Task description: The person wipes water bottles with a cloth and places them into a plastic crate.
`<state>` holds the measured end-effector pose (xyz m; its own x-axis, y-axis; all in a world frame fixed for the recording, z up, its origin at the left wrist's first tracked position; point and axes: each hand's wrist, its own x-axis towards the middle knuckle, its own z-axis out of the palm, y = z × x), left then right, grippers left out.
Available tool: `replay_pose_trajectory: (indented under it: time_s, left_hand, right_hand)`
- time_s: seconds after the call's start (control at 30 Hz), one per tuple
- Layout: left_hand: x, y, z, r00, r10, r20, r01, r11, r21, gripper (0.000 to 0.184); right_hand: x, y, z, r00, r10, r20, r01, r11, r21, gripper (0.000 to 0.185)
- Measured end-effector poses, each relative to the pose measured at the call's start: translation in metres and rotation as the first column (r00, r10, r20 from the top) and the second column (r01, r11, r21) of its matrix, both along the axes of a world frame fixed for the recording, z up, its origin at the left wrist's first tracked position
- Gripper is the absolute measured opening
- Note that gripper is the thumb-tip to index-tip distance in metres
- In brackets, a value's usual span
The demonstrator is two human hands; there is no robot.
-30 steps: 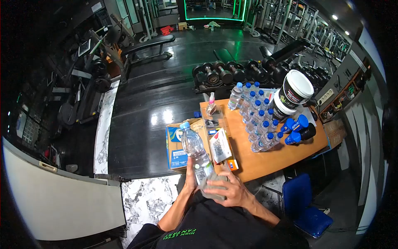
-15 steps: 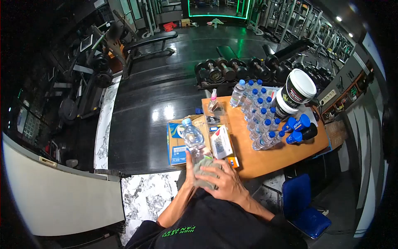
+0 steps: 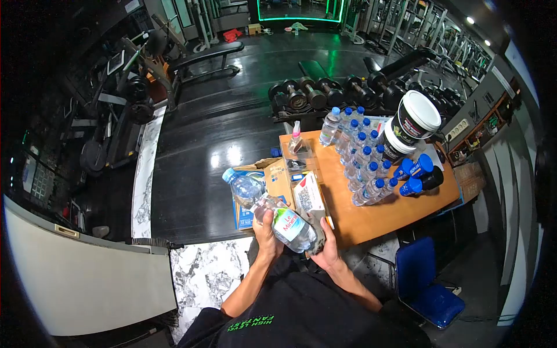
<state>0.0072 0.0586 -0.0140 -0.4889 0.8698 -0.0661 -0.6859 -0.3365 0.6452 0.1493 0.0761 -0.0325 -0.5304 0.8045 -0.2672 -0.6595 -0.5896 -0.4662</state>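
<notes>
A large clear water bottle (image 3: pixel 249 190) with a light blue cap and a white, red and green label lies tilted in front of me, cap toward the upper left. My left hand (image 3: pixel 266 236) is closed around its middle, thumb on the near side. At the bottle's base, my right hand (image 3: pixel 328 249) cups a grey cloth (image 3: pixel 317 242) against the bottom; part of the cloth is hidden by the bottle and fingers. Just beyond the bottle is an open cardboard box (image 3: pixel 277 174).
On the wooden table (image 3: pixel 360 223) stand several blue-capped water bottles (image 3: pixel 362 156), two stacked white-lidded tubs (image 3: pixel 415 119), blue containers (image 3: pixel 411 187) and a pink-topped spray bottle (image 3: pixel 296 139). A blue chair (image 3: pixel 416 267) is at the right; a white cabinet (image 3: pixel 81 267) stands left.
The bottle has tipped from nearly upright toward the left, and its label now faces me. My right hand and the cloth have moved from the bottle's front to its base.
</notes>
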Motion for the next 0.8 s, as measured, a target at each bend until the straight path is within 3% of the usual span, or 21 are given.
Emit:
replay_pose_trajectory:
  time_s: [0.07, 0.1, 0.2, 0.3, 0.37, 0.43, 0.5, 0.57, 0.6, 0.63, 0.67, 0.7, 0.73, 0.77, 0.8]
  left_hand:
    - [0.002, 0.000, -0.001, 1.000, 0.018, -0.001, -0.018, 1.000, 0.005, 0.047]
    - [0.001, 0.002, -0.002, 1.000, 0.002, 0.003, -0.002, 1.000, -0.001, 0.047]
    - [-0.001, 0.008, -0.004, 0.999, 0.008, -0.038, -0.008, 1.000, -0.017, 0.047]
    - [-0.003, 0.009, -0.006, 0.996, 0.023, -0.087, -0.028, 0.998, -0.051, 0.049]
    - [-0.004, 0.007, -0.010, 0.885, 0.023, -0.465, -0.094, 0.987, -0.130, 0.050]
    - [-0.002, 0.006, -0.009, 0.874, 0.076, -0.481, -0.128, 0.989, -0.076, 0.049]
    - [-0.005, 0.001, -0.012, 0.775, 0.084, -0.626, -0.175, 0.981, -0.085, 0.049]
    - [-0.004, 0.000, -0.019, 0.795, 0.036, -0.605, -0.132, 0.984, -0.115, 0.055]
    - [0.001, 0.003, -0.018, 0.882, 0.101, -0.460, -0.172, 0.979, -0.114, 0.057]
    - [0.005, 0.006, -0.017, 0.940, 0.166, -0.299, -0.209, 0.970, -0.119, 0.059]
    - [0.008, 0.007, -0.016, 0.941, 0.161, -0.298, -0.204, 0.972, -0.119, 0.059]
    - [0.011, 0.007, -0.011, 0.956, 0.139, -0.259, -0.182, 0.972, -0.150, 0.056]
    - [0.014, 0.007, -0.007, 0.968, 0.119, -0.219, -0.160, 0.971, -0.179, 0.053]
    - [0.016, 0.007, -0.004, 0.979, 0.099, -0.177, -0.136, 0.969, -0.207, 0.050]
    - [0.017, 0.007, -0.005, 0.979, 0.097, -0.177, -0.133, 0.970, -0.206, 0.050]
  right_hand:
    - [0.004, 0.001, -0.008, 0.968, 0.065, -0.243, -0.108, 0.980, -0.167, 0.045]
    - [0.005, -0.002, -0.012, 0.968, 0.065, -0.242, -0.108, 0.980, -0.168, 0.045]
    - [0.002, -0.011, -0.020, 0.856, 0.066, -0.513, -0.294, 0.878, -0.377, 0.043]
    - [0.005, -0.013, -0.036, 0.848, 0.022, -0.530, -0.343, 0.785, -0.516, 0.045]
    - [0.017, -0.012, -0.028, 0.792, -0.017, -0.610, -0.409, 0.726, -0.552, 0.048]
    - [0.028, -0.011, -0.009, 0.731, -0.060, -0.680, -0.482, 0.660, -0.576, 0.050]
    - [0.041, -0.012, 0.015, 0.741, -0.156, -0.653, -0.304, 0.789, -0.534, 0.053]
    - [0.050, -0.009, 0.038, 0.826, -0.133, -0.548, -0.104, 0.919, -0.381, 0.055]
    - [0.050, -0.008, 0.041, 0.967, -0.113, -0.226, 0.112, 0.994, -0.018, 0.057]
    - [0.050, -0.008, 0.045, 0.967, -0.228, 0.110, 0.168, 0.903, 0.396, 0.059]
    - [0.042, -0.014, 0.049, 0.819, -0.488, 0.302, 0.196, 0.732, 0.652, 0.058]
    - [0.033, -0.020, 0.053, 0.573, -0.731, 0.371, 0.105, 0.515, 0.851, 0.058]
    - [0.032, -0.015, 0.054, 0.447, -0.837, 0.316, -0.236, 0.231, 0.944, 0.050]
    - [0.022, -0.018, 0.058, 0.363, -0.870, 0.333, -0.489, 0.127, 0.863, 0.045]
    - [0.015, -0.023, 0.057, 0.282, -0.906, 0.316, -0.584, 0.100, 0.806, 0.044]
